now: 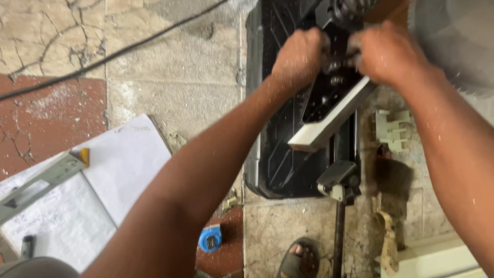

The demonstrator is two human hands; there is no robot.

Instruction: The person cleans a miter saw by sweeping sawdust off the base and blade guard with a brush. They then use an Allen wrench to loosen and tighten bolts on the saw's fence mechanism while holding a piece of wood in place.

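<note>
Two bare arms came up from the bottom edge, closest to the eye, and reached out over the floor [180, 77]. Both were dotted with pale dust. At the end of one arm, the left hand [299, 54] was curled shut, and it pressed down on a black tool [329, 90] that lay on a white strip [332, 121]. Just beside it, the right hand [387, 54] was closed in a fist too, gripping the top part of the same tool. That hand looked blurry, so I could not tell just which part its fingers held. Under the white strip sat a black machine base [278, 154] with lines pressed into it, and the strip lay slanted across it. Near the front of the base stood a black clamp [338, 180] on a dark rod. A small white plastic piece [391, 128] lay on the floor to the right, close to the base. Down low, a foot in a sandal [298, 260] stood on the tiles, and a blue tape measure [210, 238] rested near it. Off to the left lay white paper [123, 164] with a metal square [36, 185] on top. A black cord [103, 59] ran across the cracked floor, well apart from the hands.
</note>
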